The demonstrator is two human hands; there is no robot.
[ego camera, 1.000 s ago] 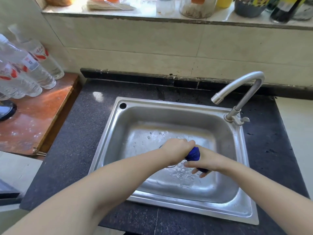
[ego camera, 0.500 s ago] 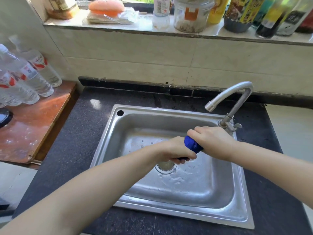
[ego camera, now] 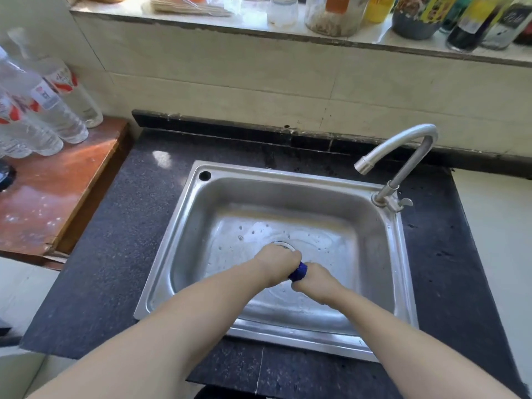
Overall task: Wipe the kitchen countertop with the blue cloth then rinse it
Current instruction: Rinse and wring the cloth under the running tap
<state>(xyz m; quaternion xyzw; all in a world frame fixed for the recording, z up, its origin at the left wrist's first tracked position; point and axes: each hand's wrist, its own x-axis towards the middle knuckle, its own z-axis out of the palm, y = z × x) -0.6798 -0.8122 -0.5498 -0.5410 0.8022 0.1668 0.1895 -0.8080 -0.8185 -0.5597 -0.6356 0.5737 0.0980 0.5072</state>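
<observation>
Landmark: a steel sink (ego camera: 184, 249) set into a dark speckled countertop (ego camera: 115, 254), its basin wet and dotted with droplets
Blue cloth: the blue cloth (ego camera: 298, 271) is bunched into a tight roll over the middle of the sink, just nearer than the drain (ego camera: 283, 245); only a short stretch of it shows between the two fists
Left hand: the left hand (ego camera: 277, 262) is curled round the left end of the cloth, knuckles up, partly covering the drain ring
Right hand: the right hand (ego camera: 315, 279) clenches the cloth's other end, right beside the left hand, with the roll bridging the small gap between them
Arms: both bare forearms reach in from the near edge of the sink and meet above the basin
Tap: a curved metal faucet (ego camera: 403, 151) rises from the sink's far right corner, its spout pointing down over the basin's back right part; no stream shows at the spout
Left of the sink: a reddish wooden board (ego camera: 49, 194) lies beyond the countertop's edge, carrying clear plastic water bottles (ego camera: 54, 110) with red and white labels
Behind the sink: a pale tiled wall (ego camera: 259, 79) rises to a ledge (ego camera: 359, 36) lined with jars and dark bottles, cut off by the top of the view
Right of the sink: a pale surface (ego camera: 501, 226) adjoins the dark countertop
</observation>
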